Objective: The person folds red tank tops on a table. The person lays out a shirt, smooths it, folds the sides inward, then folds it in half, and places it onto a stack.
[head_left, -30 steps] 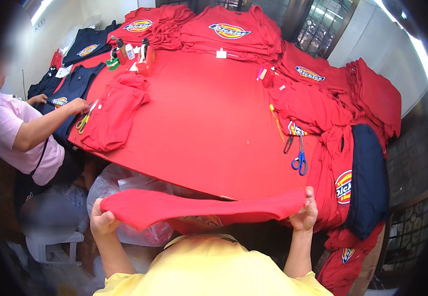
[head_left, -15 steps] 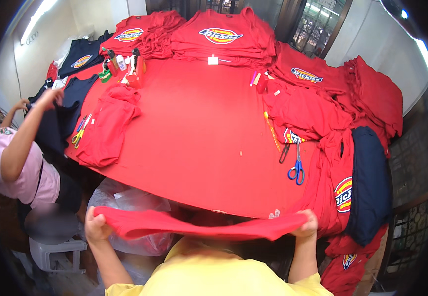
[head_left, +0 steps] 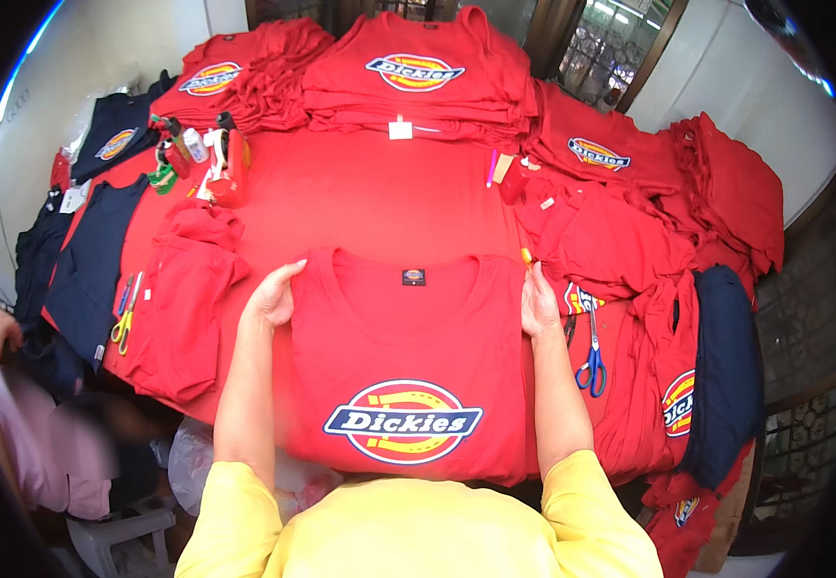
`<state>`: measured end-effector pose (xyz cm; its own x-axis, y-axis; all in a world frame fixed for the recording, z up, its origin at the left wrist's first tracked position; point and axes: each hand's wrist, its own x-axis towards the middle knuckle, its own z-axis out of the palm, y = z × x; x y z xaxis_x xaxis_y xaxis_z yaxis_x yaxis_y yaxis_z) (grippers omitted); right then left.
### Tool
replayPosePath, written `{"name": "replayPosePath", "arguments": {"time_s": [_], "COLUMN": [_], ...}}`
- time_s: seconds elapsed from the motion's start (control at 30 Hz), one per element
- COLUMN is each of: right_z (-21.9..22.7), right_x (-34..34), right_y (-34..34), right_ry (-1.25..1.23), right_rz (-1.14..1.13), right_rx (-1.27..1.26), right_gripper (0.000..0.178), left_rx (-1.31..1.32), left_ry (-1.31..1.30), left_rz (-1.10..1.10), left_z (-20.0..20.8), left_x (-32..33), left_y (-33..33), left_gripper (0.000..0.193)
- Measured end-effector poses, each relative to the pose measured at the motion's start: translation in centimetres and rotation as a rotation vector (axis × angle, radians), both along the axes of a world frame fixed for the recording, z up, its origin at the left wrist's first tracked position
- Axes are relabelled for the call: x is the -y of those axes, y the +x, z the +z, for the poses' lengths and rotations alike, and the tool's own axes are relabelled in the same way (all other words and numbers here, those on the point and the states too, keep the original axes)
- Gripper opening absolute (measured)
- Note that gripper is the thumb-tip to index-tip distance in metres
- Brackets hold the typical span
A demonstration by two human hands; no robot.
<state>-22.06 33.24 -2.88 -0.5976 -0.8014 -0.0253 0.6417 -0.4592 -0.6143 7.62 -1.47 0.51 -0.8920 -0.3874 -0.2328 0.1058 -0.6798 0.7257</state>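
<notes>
A red shirt (head_left: 408, 337) lies spread on the near part of the table in front of me, neckline away from me. It has a yellow, white and blue oval print low down and a dark label inside the neck. My left hand (head_left: 274, 294) grips its left edge by the shoulder, thumb toward the fabric. At the opposite shoulder my right hand (head_left: 537, 303) holds the right edge; some of its fingers are hidden. Just right of that hand lie blue-handled scissors (head_left: 591, 371), and a yellow-tipped item (head_left: 527, 256) shows by its fingertips.
Stacked red shirts (head_left: 418, 72) line the far edge of the red-covered table (head_left: 341, 183). Bottles and a red tape dispenser (head_left: 230, 173) stand far left, with yellow-handled scissors (head_left: 124, 328) nearer. A folded dark garment (head_left: 723, 376) lies right. A co-worker in pink (head_left: 52, 433) is at left.
Both hands have moved forward from the near edge, bringing the shirt from a stretched strip to lying spread on the table. The co-worker at left has shifted lower and toward the picture's edge.
</notes>
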Motion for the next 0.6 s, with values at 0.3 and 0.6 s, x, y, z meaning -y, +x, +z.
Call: {"name": "replayPosePath", "arguments": {"time_s": [0.3,0.6], "right_z": [-0.6,3.3], "right_x": [0.5,5.6], "right_y": [-1.0,3.1], "right_ry": [0.411,1.166], "right_rz": [0.044,-0.457], "right_rx": [-0.129,-1.766], "right_gripper": [0.043,0.025], "left_rx": [0.322,0.427], "left_ry": [-0.184,-1.871], "left_rz": [-0.095,0.117], "left_z": [-3.0,-0.2], "left_x": [4.2,2.5], "left_y": [-1.6,-3.7], "left_gripper": [0.04,0.04]}}
